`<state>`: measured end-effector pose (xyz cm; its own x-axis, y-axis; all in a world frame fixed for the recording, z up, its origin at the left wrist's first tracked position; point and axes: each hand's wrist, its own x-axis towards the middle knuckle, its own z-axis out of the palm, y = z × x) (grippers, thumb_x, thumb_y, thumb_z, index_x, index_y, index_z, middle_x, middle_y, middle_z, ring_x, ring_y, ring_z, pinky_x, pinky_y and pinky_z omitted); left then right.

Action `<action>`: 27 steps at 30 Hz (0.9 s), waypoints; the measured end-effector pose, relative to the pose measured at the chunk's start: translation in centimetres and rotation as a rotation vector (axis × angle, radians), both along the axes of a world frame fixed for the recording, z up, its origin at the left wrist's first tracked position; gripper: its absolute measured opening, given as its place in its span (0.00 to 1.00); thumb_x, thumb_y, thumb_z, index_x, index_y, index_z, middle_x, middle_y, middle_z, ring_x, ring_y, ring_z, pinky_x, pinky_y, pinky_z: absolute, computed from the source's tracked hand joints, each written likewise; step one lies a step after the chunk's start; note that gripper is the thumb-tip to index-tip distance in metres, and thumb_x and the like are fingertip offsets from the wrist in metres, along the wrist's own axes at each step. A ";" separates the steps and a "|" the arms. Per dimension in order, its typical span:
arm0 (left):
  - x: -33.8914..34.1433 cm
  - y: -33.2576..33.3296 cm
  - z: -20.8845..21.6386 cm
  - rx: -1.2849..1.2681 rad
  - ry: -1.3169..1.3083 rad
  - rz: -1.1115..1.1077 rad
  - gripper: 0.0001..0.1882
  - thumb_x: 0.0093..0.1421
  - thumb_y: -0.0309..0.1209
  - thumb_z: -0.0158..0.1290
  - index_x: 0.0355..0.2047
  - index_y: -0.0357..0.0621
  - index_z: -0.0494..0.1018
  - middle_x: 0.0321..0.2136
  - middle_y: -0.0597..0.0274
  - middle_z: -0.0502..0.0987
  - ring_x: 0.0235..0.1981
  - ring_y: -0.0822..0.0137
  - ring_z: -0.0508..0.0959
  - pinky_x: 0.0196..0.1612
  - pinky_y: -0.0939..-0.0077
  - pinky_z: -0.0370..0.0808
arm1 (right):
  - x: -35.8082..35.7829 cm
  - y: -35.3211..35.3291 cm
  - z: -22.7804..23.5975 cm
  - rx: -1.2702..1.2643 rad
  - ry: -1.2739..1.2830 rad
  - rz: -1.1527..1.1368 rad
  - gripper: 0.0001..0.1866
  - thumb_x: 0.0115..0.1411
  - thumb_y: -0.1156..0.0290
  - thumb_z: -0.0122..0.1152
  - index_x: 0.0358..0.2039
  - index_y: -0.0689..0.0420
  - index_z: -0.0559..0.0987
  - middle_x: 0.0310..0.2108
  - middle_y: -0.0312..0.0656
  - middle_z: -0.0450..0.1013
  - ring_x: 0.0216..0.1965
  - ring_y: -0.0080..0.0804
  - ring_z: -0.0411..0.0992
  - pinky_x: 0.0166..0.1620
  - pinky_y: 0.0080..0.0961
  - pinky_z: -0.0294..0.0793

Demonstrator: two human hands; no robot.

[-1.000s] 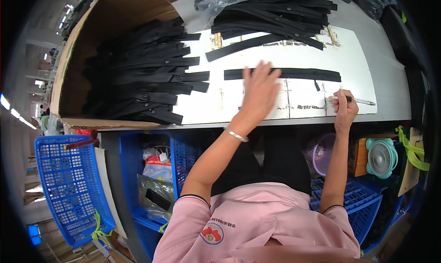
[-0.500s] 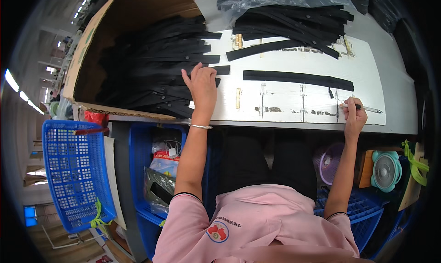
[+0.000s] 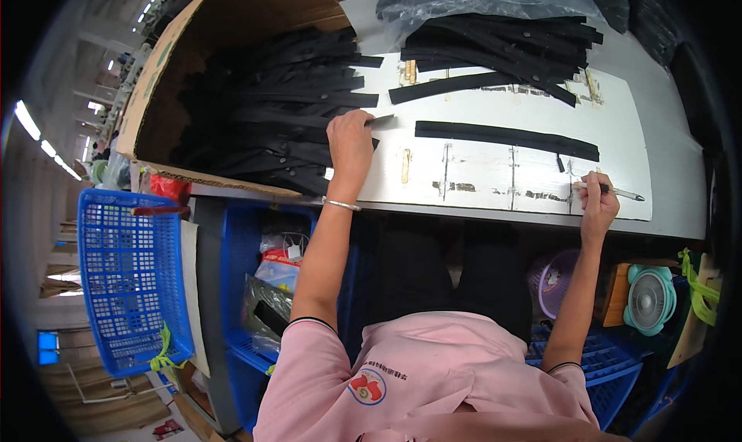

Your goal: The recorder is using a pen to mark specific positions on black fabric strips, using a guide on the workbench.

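Observation:
My left hand (image 3: 352, 144) is closed on the end of a black zipper, at the open side of a cardboard box (image 3: 166, 71). A short tip of that zipper sticks out past my fingers. Many more black zippers (image 3: 270, 94) lie heaped in the box. My right hand (image 3: 598, 206) pinches a pen (image 3: 627, 195) over the lower right of a white board (image 3: 479, 164) with dark marks on it. Just above that hand, one black zipper (image 3: 506, 138) lies across the board, its pull hanging down near the right end.
A pile of black zippers (image 3: 495, 44) lies at the back of the board, partly under clear plastic (image 3: 495, 1). Blue baskets (image 3: 135, 280) stand left of and below the table. A purple basket (image 3: 550, 283) and a teal fan (image 3: 651, 299) are below right.
My left hand's fingers have closed on a zipper end, which is now tilted up. My right hand stays nearly in place with the pen. The whole view has shifted slightly.

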<state>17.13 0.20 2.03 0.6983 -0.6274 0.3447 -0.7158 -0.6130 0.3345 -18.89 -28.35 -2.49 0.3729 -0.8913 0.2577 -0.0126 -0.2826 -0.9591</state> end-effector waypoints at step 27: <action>-18.1 -9.7 -2.1 -0.331 0.146 -0.681 0.17 0.58 0.25 0.60 0.49 0.40 0.78 0.54 0.53 0.76 0.59 0.51 0.71 0.64 0.53 0.64 | -0.9 7.0 0.9 -0.890 0.577 0.165 0.25 0.59 0.78 0.68 0.58 0.55 0.75 0.58 0.42 0.77 0.67 0.42 0.69 0.72 0.51 0.53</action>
<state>-0.99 -9.53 -0.10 0.2476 -0.8153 0.5235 -0.8339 0.0957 0.5435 -19.83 -21.39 -1.61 0.7447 -0.3975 0.5362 -0.2956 -0.9167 -0.2689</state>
